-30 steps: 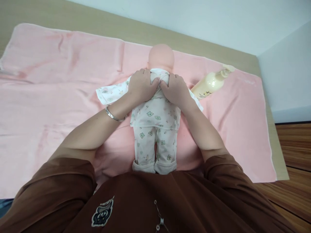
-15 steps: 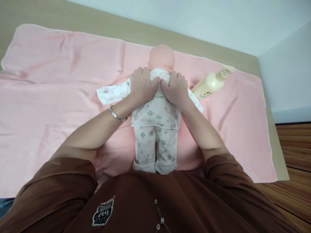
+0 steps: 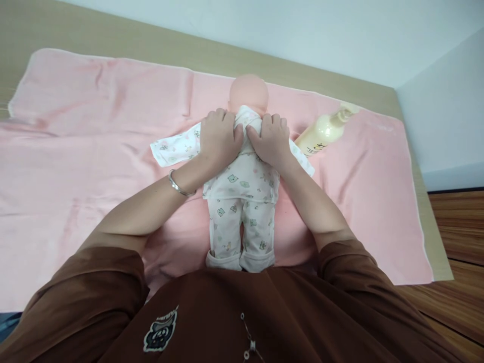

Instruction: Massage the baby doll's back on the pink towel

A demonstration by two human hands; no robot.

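Observation:
A baby doll [image 3: 242,176] lies face down, its bald head [image 3: 248,93] pointing away from me. It wears a white printed top and matching trousers with turned-up cuffs. My left hand [image 3: 219,133] is curled over the doll's left-side shoulder as I see it, thumb on the upper back. Over the other shoulder my right hand [image 3: 273,138] is wrapped the same way, its thumb near the middle of the back. The fingertips bend over the shoulders and are partly hidden. Printed sleeves [image 3: 177,146] stretch out to both sides.
Beneath the doll a wrinkled pink cloth [image 3: 94,176] covers much of the pale table [image 3: 151,48]. A cream pump bottle [image 3: 323,132] lies on the cloth to the right, close to the doll's sleeve. White walls [image 3: 302,40] stand behind the table, with wood-grain boards [image 3: 461,237] at right.
My thumbs have moved a little apart on the doll's upper back. Both hands remain on the shoulders, and the view has shifted slightly.

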